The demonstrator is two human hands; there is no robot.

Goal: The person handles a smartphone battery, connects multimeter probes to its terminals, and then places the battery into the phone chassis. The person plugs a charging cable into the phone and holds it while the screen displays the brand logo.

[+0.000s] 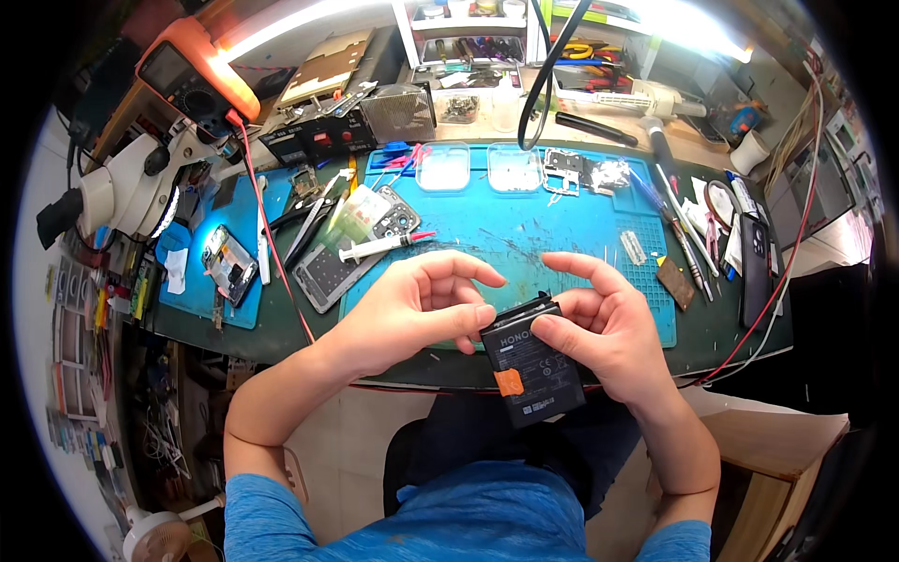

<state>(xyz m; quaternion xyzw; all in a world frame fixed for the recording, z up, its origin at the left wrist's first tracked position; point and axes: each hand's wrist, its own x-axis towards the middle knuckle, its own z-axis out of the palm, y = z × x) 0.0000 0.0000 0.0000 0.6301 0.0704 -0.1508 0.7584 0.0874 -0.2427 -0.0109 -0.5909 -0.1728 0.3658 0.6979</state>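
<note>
A black phone battery [543, 379] with pale print and an orange sticker hangs tilted over the bench's near edge. My right hand [599, 323] grips its upper right side, thumb across the face and other fingers behind. At the upper left corner, the thumb of my left hand [426, 304] meets the battery, with curled fingers beside and partly behind it. Both index fingers stick out away from it. Along the battery's top edge runs a dark strip [526, 307], partly hidden by the fingers.
Past my left hand lie a syringe [379, 246] and a phone back cover [332, 276] on the blue mat [468, 220]. Farther left are an opened phone [229, 265], a microscope [140, 187] and an orange multimeter [192, 80]. Clear trays [442, 169] stand behind; tools [688, 248] lie right.
</note>
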